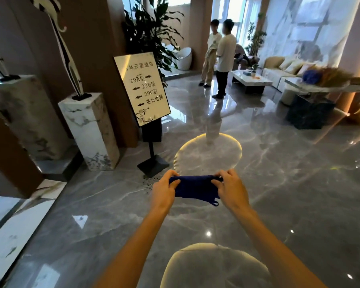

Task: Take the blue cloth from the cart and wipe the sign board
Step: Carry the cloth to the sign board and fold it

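Observation:
A dark blue cloth (195, 187) is stretched between both hands in front of me, folded into a short band with a small loop hanging at its lower right. My left hand (164, 189) grips its left end and my right hand (231, 189) grips its right end. The sign board (142, 88) stands ahead and to the left: a pale tilted panel with dark characters and arrows on a thin black pole with a square black base (153, 165). The cloth is well short of the board. No cart is in view.
White marble pedestals (89, 129) stand left of the sign, with a large potted plant (152, 32) behind it. Two people (220, 55) stand farther back near a low table (250, 79) and sofa (283, 68). Glossy grey marble floor (279, 183) spreads to the right.

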`<state>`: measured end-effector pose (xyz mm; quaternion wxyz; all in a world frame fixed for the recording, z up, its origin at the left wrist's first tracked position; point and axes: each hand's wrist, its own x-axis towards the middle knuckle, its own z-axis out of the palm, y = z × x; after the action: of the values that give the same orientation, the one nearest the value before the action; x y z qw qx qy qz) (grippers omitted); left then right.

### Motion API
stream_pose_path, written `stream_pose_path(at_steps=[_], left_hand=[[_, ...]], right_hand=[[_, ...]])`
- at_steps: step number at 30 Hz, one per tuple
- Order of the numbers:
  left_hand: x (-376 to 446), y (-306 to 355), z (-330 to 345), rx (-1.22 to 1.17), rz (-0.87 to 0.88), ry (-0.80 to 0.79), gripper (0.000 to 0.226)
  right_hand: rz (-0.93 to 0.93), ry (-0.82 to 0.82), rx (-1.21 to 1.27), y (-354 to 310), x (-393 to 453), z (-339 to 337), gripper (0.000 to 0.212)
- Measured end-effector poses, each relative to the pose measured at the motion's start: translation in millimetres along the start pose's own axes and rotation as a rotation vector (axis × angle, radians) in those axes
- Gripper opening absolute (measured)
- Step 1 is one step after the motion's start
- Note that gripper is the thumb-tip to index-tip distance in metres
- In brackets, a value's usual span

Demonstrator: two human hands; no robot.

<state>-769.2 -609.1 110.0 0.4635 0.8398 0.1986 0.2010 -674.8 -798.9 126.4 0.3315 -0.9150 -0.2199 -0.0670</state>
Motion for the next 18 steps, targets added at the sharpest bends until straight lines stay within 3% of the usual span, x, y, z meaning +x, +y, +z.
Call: stream_pose_path(at_steps=[8, 18], left_hand=[[133.5, -21.1, 4.9, -0.074, -0.03, 0.071, 0.034], [254.7, -41.4, 10.4, -0.102, -0.074, 0.083, 0.02]], right_hand=[[-0.043, -0.069, -0.052, -4.6, 138.3, 48.0, 0.014], [0.009, -0.128, 0.192, -4.1, 267.8, 100.5, 0.007]])
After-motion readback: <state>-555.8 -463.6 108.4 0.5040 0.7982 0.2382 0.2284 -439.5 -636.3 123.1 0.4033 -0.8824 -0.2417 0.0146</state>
